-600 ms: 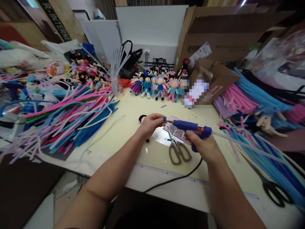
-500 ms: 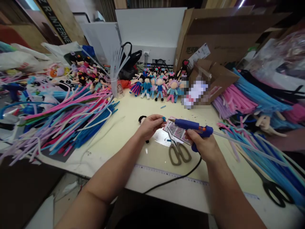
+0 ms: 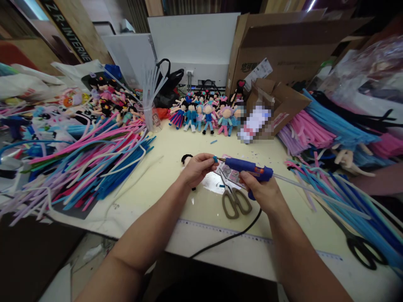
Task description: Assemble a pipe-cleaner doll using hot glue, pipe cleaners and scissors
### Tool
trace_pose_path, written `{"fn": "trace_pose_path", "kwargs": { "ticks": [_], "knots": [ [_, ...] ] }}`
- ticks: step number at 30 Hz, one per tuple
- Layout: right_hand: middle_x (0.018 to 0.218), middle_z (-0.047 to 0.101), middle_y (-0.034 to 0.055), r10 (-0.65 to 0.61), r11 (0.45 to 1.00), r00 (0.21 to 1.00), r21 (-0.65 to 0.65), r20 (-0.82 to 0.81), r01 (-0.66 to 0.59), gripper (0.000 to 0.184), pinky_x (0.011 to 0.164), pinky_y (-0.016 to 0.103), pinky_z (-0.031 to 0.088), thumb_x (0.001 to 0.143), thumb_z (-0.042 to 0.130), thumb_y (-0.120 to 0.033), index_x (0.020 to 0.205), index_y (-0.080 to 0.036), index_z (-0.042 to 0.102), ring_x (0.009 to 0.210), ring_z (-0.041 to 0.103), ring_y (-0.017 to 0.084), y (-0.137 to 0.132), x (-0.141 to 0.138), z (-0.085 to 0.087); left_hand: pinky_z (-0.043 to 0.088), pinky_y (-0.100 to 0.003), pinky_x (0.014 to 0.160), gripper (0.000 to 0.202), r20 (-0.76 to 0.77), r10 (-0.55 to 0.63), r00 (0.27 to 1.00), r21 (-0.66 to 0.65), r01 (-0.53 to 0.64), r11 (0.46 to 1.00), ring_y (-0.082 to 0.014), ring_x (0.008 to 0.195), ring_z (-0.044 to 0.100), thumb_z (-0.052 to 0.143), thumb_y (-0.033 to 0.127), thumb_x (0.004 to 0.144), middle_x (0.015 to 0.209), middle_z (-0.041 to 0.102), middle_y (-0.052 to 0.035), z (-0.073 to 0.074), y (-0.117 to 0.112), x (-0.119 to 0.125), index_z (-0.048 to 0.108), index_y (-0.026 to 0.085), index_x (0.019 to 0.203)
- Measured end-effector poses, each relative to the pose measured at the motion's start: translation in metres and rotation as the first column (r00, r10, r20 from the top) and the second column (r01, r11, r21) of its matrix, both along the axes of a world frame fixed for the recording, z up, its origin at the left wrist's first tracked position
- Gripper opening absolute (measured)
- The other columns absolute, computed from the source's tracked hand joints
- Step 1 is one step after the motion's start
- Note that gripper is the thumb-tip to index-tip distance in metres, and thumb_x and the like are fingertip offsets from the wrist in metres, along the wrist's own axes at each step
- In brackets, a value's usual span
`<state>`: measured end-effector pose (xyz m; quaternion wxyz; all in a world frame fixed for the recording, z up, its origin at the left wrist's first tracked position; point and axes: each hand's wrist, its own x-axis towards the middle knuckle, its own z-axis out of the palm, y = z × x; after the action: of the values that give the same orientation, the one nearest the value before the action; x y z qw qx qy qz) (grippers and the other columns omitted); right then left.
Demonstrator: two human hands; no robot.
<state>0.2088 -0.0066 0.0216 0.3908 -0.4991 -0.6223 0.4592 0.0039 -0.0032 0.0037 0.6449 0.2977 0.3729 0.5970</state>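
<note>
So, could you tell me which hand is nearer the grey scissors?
Right. The right hand sits just right of the scissors; the left hand is farther up-left.

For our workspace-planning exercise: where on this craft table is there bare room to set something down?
Bare tabletop lies between the left pipe-cleaner pile, the doll row and the left hand; another strip follows the ruler at the front edge. The sides and back are crowded.

Bare table point(image 3: 176, 147) ahead; pipe cleaners point(image 3: 94, 167) crowd left, scissors point(image 3: 234, 201) below.
</note>
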Motion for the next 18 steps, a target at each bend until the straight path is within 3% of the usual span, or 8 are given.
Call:
{"fn": "trace_pose_path", "kwargs": {
  "ticks": [6,13,18],
  "knots": [
    [0.053,0.056,-0.001,0.029,0.999,1.0,0.035,0.003,-0.029,0.032,0.048,0.025,0.044,0.073,0.063,-0.048,0.083,-0.018,0.071,0.051,0.051,0.014,-0.001,0.0,0.001,0.047,-0.02,0.056,0.031,0.006,-0.002,1.0,-0.003,0.002,1.0,-0.0074,0.052,0.057,0.084,0.027,0.052,0.062,0.066,-0.0023,0.001,-0.001,0.001,0.066,0.012,0.072],
    [0.051,0.053,-0.0013,0.002,0.999,0.996,-0.036,0.092,0.002,0.036,0.042,0.023,0.036,0.07,0.064,-0.052,0.066,-0.016,0.066,0.047,0.046,0.012,-0.004,0.0,0.002,0.046,-0.019,0.056,0.03,0.013,0.005,1.0,-0.015,-0.005,1.0,-0.0062,0.05,0.056,0.084,0.027,0.053,0.064,0.066,-0.0024,0.0,-0.001,0.0,0.066,0.012,0.072],
    [0.05,0.052,-0.002,0.008,1.0,1.0,0.01,-0.013,-0.008,0.032,0.044,0.023,0.039,0.07,0.064,-0.05,0.066,-0.017,0.065,0.047,0.046,0.011,-0.004,-0.003,0.01,0.046,-0.02,0.057,0.027,0.023,-0.009,1.0,0.015,0.009,1.0,-0.0073,0.053,0.057,0.082,0.026,0.057,0.063,0.065,-0.0025,-0.001,0.0,-0.002,0.066,0.012,0.073]
  ]
}}
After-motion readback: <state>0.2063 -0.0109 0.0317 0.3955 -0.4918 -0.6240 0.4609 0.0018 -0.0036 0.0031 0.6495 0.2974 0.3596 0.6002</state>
